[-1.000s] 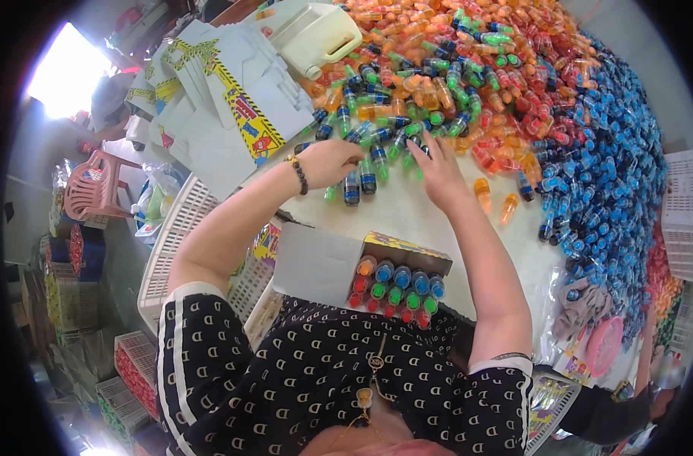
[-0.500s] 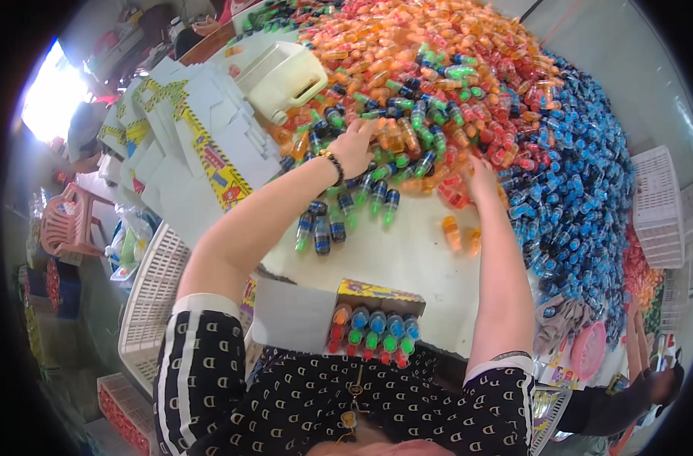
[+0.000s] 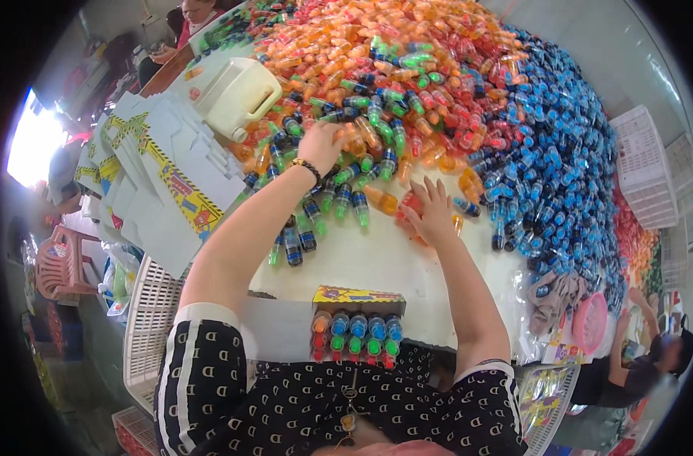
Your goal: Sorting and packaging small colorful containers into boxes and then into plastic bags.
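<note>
Amid a heap of small capped bottles, my left hand (image 3: pixel 321 147), with a dark beaded bracelet, has its fingers curled against an orange bottle (image 3: pixel 353 140); its fingertips are partly hidden. Dark-labelled bottles with green ends (image 3: pixel 360 207) lie around it. My right hand (image 3: pixel 433 216) rests low over the table with fingers spread, its thumb side against a red bottle (image 3: pixel 412 202). Left of that is a single orange bottle (image 3: pixel 381 200). Close to my body stands an open carton (image 3: pixel 362 296) with rows of bottles (image 3: pixel 357 326) in several colours, its white flap folded out left.
Flat printed cartons (image 3: pixel 160 163) are stacked left, beside a cream jug (image 3: pixel 236 95). Blue bottles (image 3: pixel 555 144) pile up at right. White crates (image 3: pixel 643 167) flank the table, with a pink basin (image 3: pixel 589 323) at right. One co-worker (image 3: pixel 643 365) is at right, another (image 3: pixel 198 15) far left.
My right hand has drawn nearer to me, and the red bottle has shifted with it. My left fingers have curled in. The view has shifted, bringing the far-left co-worker into sight.
</note>
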`<control>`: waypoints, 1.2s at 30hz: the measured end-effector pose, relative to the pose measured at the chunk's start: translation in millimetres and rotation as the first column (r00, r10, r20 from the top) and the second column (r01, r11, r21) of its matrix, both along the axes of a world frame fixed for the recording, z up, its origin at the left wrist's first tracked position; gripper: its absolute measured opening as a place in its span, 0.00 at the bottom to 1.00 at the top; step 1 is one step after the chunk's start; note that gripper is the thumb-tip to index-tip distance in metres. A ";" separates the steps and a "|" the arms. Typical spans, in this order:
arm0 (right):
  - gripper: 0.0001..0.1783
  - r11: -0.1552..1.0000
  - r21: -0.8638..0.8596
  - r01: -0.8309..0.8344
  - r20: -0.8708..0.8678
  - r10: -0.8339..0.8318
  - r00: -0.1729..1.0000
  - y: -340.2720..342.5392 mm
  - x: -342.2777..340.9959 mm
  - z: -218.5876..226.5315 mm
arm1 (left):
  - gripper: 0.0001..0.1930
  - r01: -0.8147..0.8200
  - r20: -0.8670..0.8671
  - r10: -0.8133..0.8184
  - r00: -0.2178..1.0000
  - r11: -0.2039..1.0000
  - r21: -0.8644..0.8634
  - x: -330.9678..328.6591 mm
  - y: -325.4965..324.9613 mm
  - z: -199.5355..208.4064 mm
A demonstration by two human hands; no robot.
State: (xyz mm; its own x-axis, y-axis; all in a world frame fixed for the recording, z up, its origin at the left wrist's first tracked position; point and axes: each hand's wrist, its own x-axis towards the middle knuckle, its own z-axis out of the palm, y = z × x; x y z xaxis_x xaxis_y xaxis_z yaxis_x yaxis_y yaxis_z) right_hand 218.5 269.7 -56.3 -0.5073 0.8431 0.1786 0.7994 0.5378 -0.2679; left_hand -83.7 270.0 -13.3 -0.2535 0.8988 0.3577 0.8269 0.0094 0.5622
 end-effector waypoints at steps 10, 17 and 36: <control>0.21 0.991 0.047 0.123 -0.420 -0.092 0.903 -35.3 115.4 2.4 | 0.08 0.239 0.997 0.035 -0.073 0.971 -0.016 48.8 -39.3 13.1; 0.20 0.977 -0.208 0.038 -0.467 -0.133 0.874 -31.9 103.5 -17.7 | 0.16 0.251 0.069 -0.258 0.964 0.788 -0.562 112.0 -37.1 5.6; 0.10 0.997 -0.071 -0.004 -0.472 -0.030 0.881 -98.5 98.8 28.1 | 0.18 0.255 0.105 -0.235 0.966 0.829 -0.498 119.7 -27.4 -15.8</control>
State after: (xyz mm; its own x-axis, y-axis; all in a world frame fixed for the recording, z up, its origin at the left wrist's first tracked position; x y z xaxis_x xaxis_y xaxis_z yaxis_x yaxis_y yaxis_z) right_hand 317.4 171.2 -28.2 -0.3656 0.8679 0.3364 0.5753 0.4948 -0.6513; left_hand 36.0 242.7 -29.1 -0.0047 0.9860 -0.1665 0.8184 0.0995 0.5660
